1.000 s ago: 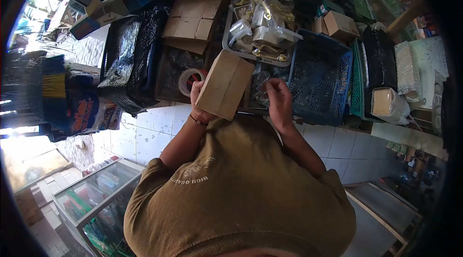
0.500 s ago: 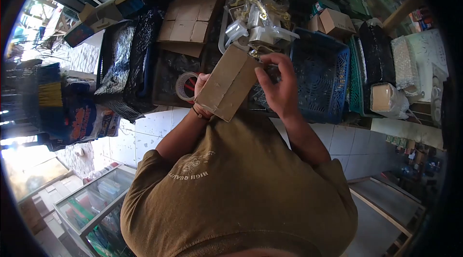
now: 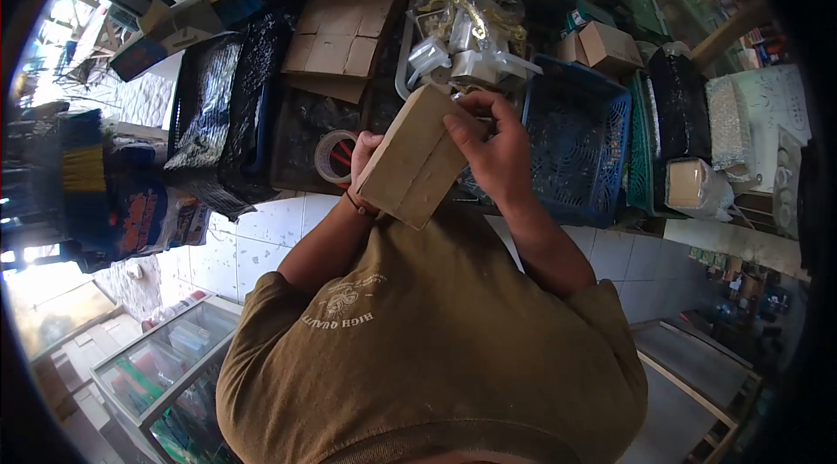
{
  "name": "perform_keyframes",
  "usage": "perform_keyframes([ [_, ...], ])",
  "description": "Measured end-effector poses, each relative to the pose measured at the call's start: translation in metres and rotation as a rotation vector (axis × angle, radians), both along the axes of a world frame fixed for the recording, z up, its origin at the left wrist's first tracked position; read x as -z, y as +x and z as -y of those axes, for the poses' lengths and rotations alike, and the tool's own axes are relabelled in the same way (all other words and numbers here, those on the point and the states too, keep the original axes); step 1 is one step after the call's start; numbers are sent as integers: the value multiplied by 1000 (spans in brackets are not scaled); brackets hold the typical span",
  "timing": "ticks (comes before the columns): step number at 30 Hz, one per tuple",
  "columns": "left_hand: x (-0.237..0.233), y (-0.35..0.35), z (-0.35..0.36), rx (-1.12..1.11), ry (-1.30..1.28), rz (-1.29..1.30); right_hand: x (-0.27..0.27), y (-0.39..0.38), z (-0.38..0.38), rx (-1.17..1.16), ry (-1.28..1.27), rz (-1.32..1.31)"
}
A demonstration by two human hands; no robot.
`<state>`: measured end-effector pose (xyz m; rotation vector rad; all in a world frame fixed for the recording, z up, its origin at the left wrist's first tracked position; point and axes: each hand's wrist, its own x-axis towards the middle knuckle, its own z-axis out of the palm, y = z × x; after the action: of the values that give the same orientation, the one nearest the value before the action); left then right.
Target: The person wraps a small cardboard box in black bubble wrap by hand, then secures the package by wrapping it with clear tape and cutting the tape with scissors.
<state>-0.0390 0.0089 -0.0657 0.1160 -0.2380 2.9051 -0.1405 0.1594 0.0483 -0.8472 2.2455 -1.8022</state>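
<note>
Cardboard box [image 3: 414, 155] was grasped by both hands in the head view, the left hand [image 3: 364, 159] at its nine o'clock, the right hand [image 3: 495, 146] at two; the tape roll [image 3: 321, 155] lay at nine, the blue basket [image 3: 615, 155] at three, bagged metal pieces [image 3: 475, 33] at one

Held box [image 3: 417, 159]: matt brown cardboard, seam seen.
Bagged fittings [image 3: 478, 24]: glossy gold-toned metal, clear plastic.
Basket [image 3: 577, 137]: blue perforated plastic.
Shirt [image 3: 453, 325]: matt cloth.
Floor [image 3: 261, 233]: smooth-looking white tile.
</note>
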Motion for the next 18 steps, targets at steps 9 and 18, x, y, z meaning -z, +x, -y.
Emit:
perform_keyframes([
  [9, 1, 4, -1, 23, -7, 48, 0, 6, -5, 2, 20, -126],
  [18, -5, 0, 1, 48, 44, 23, -6, 2, -10, -14, 68, -594],
])
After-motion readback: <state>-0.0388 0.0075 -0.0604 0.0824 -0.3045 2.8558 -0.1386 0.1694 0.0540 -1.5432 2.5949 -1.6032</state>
